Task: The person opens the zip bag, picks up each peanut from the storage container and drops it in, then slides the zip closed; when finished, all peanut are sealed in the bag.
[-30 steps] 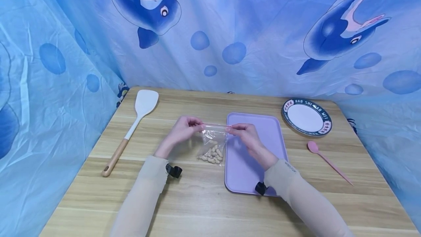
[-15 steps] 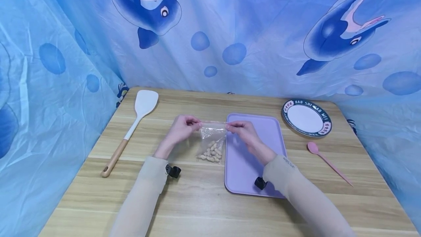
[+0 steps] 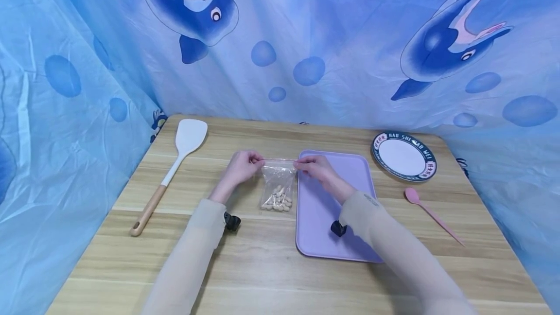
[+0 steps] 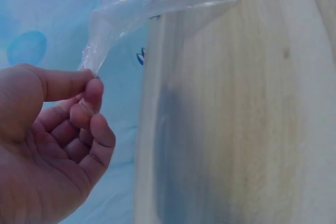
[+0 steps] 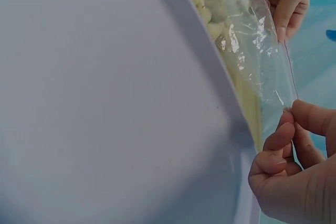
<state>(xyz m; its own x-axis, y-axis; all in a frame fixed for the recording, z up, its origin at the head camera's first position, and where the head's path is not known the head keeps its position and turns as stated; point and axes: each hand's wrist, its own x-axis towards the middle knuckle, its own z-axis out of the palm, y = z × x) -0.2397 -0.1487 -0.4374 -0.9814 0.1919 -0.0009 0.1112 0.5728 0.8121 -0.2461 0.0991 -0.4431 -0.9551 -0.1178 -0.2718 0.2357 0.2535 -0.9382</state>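
A clear zip bag [image 3: 279,179] with a red line along its top hangs between my two hands, several peanuts [image 3: 278,199] gathered at its bottom. My left hand [image 3: 243,166] pinches the bag's top left corner between thumb and forefinger, as the left wrist view also shows. At the other top corner, my right hand [image 3: 320,169] pinches the bag the same way, above the left edge of a purple tray [image 3: 319,237]. The top edge is stretched straight between both hands. Whether the seal is closed cannot be told.
Left of the hands lies a white turner [image 3: 185,145] with a wooden handle. A plate [image 3: 401,157] with a dark patterned rim sits at the back right, a pink spoon [image 3: 433,213] in front of it. A blue dolphin curtain [image 3: 332,96] hangs behind the table.
Both hands and the bag have shifted slightly up and left in the head view. The peanuts have settled into a more level heap. The grip on both corners is unchanged.
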